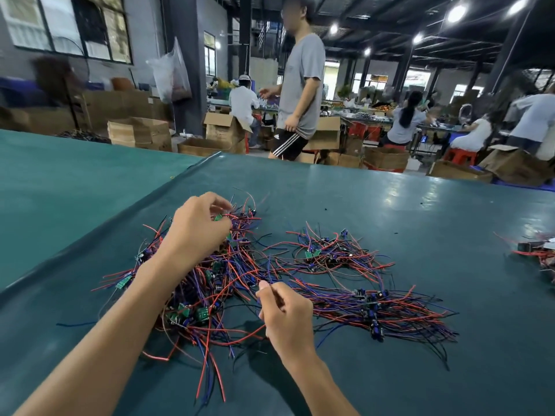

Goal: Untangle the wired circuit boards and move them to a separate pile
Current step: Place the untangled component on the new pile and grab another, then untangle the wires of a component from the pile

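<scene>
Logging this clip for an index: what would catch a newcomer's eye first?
A tangled heap of wired circuit boards, red, blue and black, sprawls at centre-left on the green table cover, with the left hand pinching wires at its far edge and the right hand pinching a wire at its near right side. A tidier bundle lies to its right. Beyond the table stands a person in a grey T-shirt.

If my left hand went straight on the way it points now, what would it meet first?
Probably the red, blue and black wires at the tangled pile's far edge, just past the left hand; depth is unclear.
</scene>
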Tool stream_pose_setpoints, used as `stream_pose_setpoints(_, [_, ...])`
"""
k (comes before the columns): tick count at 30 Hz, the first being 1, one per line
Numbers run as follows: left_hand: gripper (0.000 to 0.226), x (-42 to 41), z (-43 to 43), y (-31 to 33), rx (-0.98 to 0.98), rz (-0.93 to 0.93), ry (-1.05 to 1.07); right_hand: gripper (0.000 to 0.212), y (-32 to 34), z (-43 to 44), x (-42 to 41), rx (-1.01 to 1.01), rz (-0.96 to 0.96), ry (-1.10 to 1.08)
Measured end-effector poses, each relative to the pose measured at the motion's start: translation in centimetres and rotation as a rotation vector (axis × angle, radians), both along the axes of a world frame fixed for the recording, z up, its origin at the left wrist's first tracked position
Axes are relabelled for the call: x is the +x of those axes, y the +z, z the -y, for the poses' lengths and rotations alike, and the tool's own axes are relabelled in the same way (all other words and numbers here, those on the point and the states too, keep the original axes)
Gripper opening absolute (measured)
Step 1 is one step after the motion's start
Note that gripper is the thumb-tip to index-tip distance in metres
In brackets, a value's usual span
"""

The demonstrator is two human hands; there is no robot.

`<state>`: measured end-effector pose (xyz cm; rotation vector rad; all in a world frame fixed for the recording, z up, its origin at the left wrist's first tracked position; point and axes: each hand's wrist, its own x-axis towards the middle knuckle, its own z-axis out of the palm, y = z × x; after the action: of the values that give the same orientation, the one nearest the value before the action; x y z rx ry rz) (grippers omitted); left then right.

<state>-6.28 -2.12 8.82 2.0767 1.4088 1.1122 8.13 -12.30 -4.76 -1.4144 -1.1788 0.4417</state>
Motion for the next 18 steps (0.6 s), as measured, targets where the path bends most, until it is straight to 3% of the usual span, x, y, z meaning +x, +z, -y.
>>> stream_pose_setpoints(2, [0.027,-0.6,1.5,-0.5,-0.040,0.211,-0.031,0.044,0.1,-0.1,-0.1,-0.014,-0.039,0.004])
stream_pose_setpoints(6, [0.030,-1.0,4.1,-1.7,-0.402,0.811,-0.308,0.035,0.5,-0.3,0.0,-0.022,-0.189,0.037])
stream_pose_setpoints(8, [0.034,-0.7,5.1,-2.4,-0.530,0.995,-0.396,0.032,0.7,-0.3,0.1,0.003,-0.267,0.053])
stream_pose_setpoints(15, [0.038,0.5,7.0,-4.0,-0.636,1.087,-0.479,0.016,0.9,-0.2,0.3,0.086,-0.457,0.164])
stream_pose_setpoints(18, [0.038,0.7,7.6,-4.7,-0.638,1.047,-0.514,0.015,1.2,-0.1,0.8,0.108,-0.655,0.291])
